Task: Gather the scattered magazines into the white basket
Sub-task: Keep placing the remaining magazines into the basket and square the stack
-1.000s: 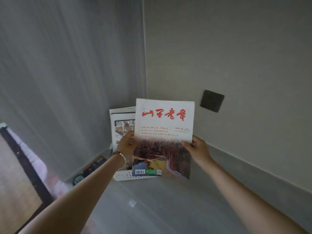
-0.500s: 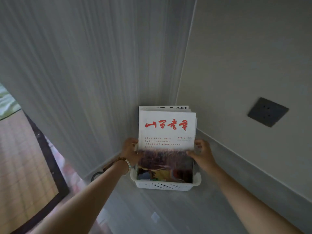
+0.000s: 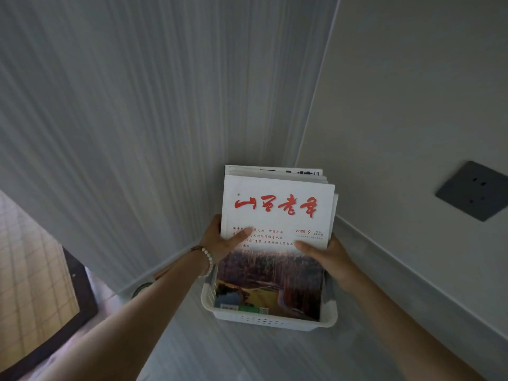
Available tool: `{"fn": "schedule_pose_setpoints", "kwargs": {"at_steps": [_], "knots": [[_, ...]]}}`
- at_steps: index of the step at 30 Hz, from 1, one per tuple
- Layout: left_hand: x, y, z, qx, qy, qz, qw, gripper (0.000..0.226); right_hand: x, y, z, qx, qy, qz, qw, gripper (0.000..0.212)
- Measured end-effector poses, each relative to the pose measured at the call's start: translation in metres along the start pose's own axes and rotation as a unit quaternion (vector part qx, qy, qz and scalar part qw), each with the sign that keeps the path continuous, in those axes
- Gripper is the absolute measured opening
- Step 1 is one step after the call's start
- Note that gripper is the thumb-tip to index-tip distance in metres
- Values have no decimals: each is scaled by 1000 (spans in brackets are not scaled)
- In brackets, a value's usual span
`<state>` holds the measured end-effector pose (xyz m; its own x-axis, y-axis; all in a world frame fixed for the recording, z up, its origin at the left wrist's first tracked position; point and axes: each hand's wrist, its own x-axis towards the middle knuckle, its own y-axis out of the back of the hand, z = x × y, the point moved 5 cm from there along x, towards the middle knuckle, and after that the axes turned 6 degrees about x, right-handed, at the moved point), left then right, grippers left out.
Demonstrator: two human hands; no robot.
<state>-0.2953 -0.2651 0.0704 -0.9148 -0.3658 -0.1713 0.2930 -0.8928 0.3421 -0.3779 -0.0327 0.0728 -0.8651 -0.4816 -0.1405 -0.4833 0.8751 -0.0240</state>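
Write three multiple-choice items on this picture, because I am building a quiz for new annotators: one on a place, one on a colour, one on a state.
1. Where does the white basket stand?
A. On a table
B. On the floor, in the corner where two walls meet
C. On a shelf

2. What colour is the big title on the front magazine?
A. Blue
B. Red
C. Green

3. What do the left hand and the right hand do with the front magazine?
A. Both grip it, one at each side
B. Both hang free of it
C. Both rest flat on the floor

Answers:
1 B: its base sits on the grey floor where the two walls meet.
2 B: the large brushed characters on the white cover are red.
3 A: a thumb lies over the cover at each side edge.
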Motion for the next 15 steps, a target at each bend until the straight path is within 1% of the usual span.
{"fn": "schedule_pose_setpoints", "kwargs": {"at_steps": [1, 3, 5, 7, 11, 13, 15], "knots": [[-1, 1, 1, 2, -9, 6, 1000, 83, -2, 0, 0, -1, 5, 4, 1000, 44], [-4, 4, 2, 4, -24, 17, 1000, 81, -5, 0, -1, -1, 14, 8, 1000, 43], [-9, 7, 2, -12, -32, 31, 999, 84, -9, -1, -4, 4, 27, 8, 1000, 45], [-15, 7, 4, -36, -43, 39, 998, 88, -13, 1, -9, 9, 46, 12, 999, 48], [-28, 10, 16, -67, -79, 67, 992, 82, -20, 3, -19, 4, 90, 15, 996, 59], [-32, 11, 22, -80, -95, 76, 989, 83, -23, 4, -26, 2, 121, 15, 993, 56], [-33, 12, 25, -87, -111, 82, 987, 83, -24, 6, -32, -3, 147, 13, 989, 48]]}}
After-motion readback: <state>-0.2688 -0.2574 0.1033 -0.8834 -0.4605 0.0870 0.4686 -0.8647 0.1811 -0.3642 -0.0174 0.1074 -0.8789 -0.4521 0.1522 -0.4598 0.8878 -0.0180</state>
